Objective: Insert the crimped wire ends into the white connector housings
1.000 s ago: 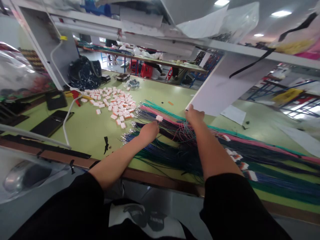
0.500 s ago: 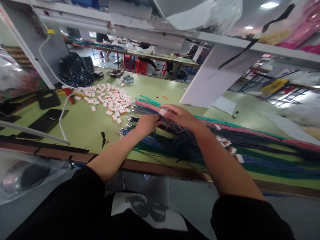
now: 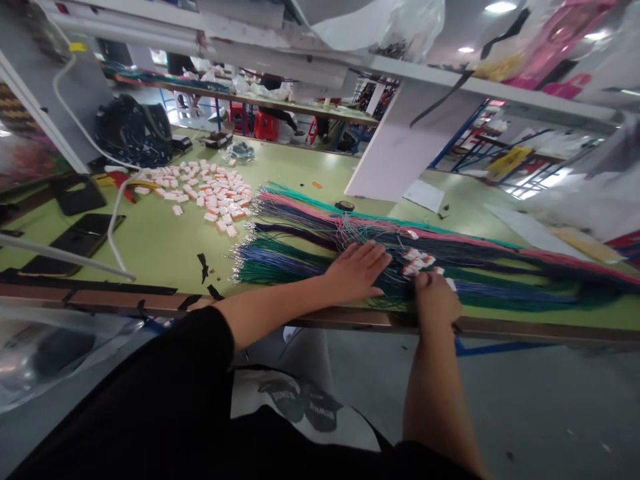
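Observation:
Long bundles of thin wires (image 3: 295, 250) in green, blue, pink and black lie across the green table (image 3: 165, 247). My left hand (image 3: 356, 270) rests flat over the wires, its fingers spread. To its right, my right hand (image 3: 436, 297) is closed at the near side of the bundles, beside several white and orange connectors (image 3: 416, 261); what its fingers hold is hidden. Left of the silvery wire ends is a loose pile of white and orange connectors (image 3: 220, 193).
A black phone (image 3: 75, 243) and red-and-yellow pliers (image 3: 123, 183) lie at the left, near a white cable (image 3: 114, 233). Black tape (image 3: 345, 206) sits behind the wires. A white upright panel (image 3: 390, 147) supports the shelf; paper (image 3: 424, 195) lies beside it.
Both hands have come apart and moved nearer the table's front edge. My left hand has opened over the wires; my right hand has moved right to the connectors. The view has shifted right.

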Action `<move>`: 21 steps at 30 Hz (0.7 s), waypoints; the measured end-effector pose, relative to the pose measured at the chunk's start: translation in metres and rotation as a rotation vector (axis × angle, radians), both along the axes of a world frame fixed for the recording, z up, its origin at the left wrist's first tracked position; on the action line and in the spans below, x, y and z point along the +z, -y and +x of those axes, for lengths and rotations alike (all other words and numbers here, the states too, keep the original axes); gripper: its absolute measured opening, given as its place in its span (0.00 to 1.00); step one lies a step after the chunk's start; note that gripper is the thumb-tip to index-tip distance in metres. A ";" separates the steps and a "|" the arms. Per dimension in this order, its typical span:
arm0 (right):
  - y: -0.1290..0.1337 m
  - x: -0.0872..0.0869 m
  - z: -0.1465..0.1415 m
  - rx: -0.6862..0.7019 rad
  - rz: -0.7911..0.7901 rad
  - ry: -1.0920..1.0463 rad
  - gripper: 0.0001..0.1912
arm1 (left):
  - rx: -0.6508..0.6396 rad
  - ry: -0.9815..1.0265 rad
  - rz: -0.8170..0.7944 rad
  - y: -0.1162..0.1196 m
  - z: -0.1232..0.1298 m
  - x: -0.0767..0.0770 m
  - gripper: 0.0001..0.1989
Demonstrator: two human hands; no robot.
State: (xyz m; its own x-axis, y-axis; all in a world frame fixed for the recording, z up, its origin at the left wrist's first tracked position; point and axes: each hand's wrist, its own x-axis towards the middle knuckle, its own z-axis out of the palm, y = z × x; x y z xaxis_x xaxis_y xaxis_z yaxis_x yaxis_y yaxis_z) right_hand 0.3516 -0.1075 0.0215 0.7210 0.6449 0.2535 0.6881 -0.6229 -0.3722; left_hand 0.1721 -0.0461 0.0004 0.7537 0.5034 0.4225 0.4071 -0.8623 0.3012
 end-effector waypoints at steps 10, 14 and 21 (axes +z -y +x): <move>0.011 0.010 -0.016 0.073 0.383 0.302 0.20 | -0.042 -0.232 -0.089 0.009 0.009 0.005 0.33; 0.014 0.007 -0.056 0.390 0.685 0.358 0.17 | -0.027 -0.054 -0.052 0.020 -0.035 0.006 0.27; 0.003 -0.029 -0.150 1.247 0.143 0.298 0.11 | 0.366 0.045 -0.124 -0.031 -0.190 -0.008 0.21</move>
